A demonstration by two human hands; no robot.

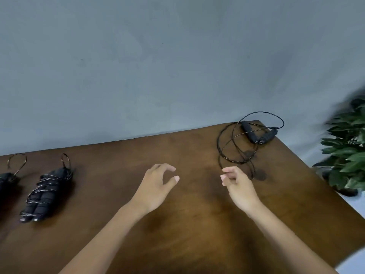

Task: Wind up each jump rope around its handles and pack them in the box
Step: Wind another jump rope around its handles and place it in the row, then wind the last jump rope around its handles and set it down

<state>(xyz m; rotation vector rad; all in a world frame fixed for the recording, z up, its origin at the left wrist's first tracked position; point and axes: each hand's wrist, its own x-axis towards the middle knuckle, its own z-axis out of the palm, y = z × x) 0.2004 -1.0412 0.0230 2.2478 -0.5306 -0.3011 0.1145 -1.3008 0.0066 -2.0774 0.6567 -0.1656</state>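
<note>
An unwound black jump rope lies at the table's far right corner, its two handles (258,133) side by side and its thin cord (233,149) in loose loops toward me. A wound jump rope (46,192) with cord wrapped round its paired handles lies at the left. A second wound bundle (6,180) is cut off by the left edge. My left hand (158,184) hovers over the table's middle, fingers relaxed and empty. My right hand (237,184) hovers just short of the loose cord's near loop, fingers loosely bent, holding nothing. No box is in view.
The brown wooden table (187,224) ends at a grey wall behind and drops off at its right edge. A green leafy plant (347,153) stands beyond the right edge, close to the far corner.
</note>
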